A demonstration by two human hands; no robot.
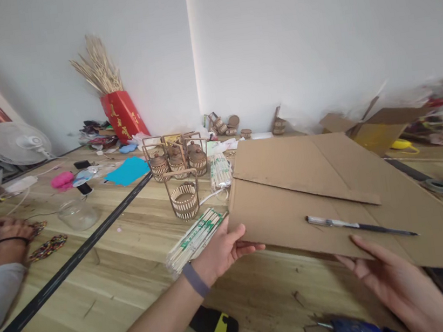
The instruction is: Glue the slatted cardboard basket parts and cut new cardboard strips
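**Blue tool [355, 329] lies close, below a big cardboard sheet [275, 205]**

Far to the left, another person's hand [12, 231] wears a dark band and rests by bright beads [48, 247]. Next come a clear glass jar [76, 215] and a long black strip [75, 262] on the wooden table [142, 307]. Then little baskets with lids [178, 166] stand in a row, and one open basket [186, 210] stands in front of them. Just beside the left hand [220, 253] is a packet of thin sticks [196, 240].

The cardboard sheet fills the right side. Its near edge is up off the table; I cannot tell if the far edge touches anything. A black pen [362, 225] lies loose on top.

The step in hand seems to be holding the sheet and handling it. The next move calls for both hands to work together and keep it flat, or the pen could roll off.

The left arm reaches in from below, palm up. Its thumb sits at the sheet's near left corner and its fingers go under, so it pinches the corner. More to the right, the right hand [388, 272] grips the near edge, thumb on top and fingers underneath.
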